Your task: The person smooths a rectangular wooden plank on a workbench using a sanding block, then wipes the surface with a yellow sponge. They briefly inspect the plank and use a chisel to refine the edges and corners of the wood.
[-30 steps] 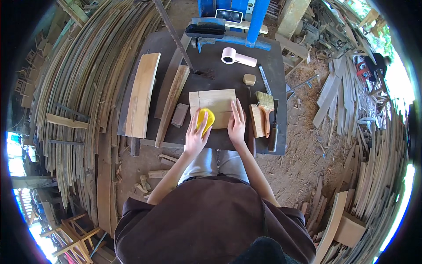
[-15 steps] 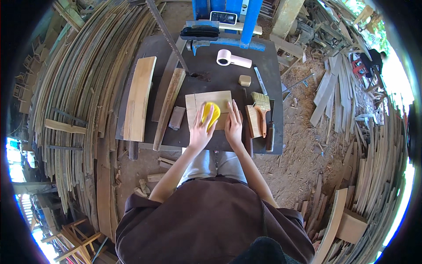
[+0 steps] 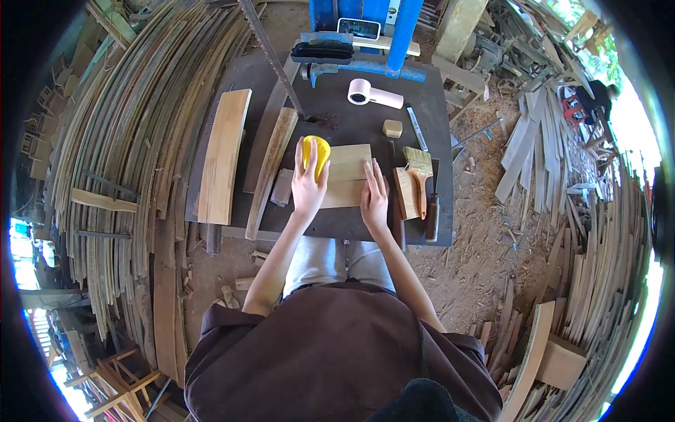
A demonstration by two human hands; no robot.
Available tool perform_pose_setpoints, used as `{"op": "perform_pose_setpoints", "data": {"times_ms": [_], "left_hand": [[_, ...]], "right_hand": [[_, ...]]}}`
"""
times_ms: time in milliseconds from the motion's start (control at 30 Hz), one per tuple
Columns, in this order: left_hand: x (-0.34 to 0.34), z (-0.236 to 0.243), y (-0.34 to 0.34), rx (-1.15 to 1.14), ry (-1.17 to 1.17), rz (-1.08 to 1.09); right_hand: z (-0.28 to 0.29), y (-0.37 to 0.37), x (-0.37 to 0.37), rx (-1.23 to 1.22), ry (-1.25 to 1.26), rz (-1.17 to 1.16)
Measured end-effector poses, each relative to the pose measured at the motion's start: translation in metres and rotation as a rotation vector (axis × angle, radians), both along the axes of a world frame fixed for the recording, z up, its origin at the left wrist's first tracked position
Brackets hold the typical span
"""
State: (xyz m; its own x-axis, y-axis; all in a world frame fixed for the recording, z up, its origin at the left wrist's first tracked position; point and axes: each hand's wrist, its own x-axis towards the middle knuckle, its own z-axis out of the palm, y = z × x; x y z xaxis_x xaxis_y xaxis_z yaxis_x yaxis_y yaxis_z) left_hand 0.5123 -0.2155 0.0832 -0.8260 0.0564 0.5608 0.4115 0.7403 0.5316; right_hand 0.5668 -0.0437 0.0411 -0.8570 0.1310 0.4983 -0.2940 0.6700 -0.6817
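A pale rectangular wooden board [image 3: 346,169] lies mid-frame, left hand [image 3: 307,192] curling fingers round a yellow oval pad [image 3: 322,151] at its left, right hand [image 3: 375,200] resting straight, close-set fingers at its right.

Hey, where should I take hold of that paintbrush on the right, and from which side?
Probably take the paintbrush by its slim wooden handle, with your right hand coming from the near side: the handle points toward you, while the wider bristles point away.
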Motion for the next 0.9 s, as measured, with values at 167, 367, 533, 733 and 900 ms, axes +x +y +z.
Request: {"op": "perform_pose_setpoints", "data": {"times_ms": [167, 367, 533, 733, 900], "left_hand": [[0.052, -0.012, -0.006, 0.018, -0.041, 0.019], [0.06, -0.017, -0.008, 0.019, -0.015, 0.022], [-0.002, -0.002, -0.006, 0.051, 0.017, 0.091], [0.012, -0.005, -0.006, 0.036, -0.012, 0.074], [0.081, -0.016, -0.008, 0.019, -0.084, 0.031]], "right_hand": [[-0.002, 0.003, 0.001, 0.01, 0.001, -0.007], [0.001, 0.003, 0.003, -0.028, 0.003, 0.002], [0.001, -0.001, 0.0, -0.029, -0.001, 0.004], [0.003, -0.001, 0.0, 0.027, 0.015, -0.033], [-0.001, 0.002, 0.003, -0.021, 0.004, 0.006]]}}
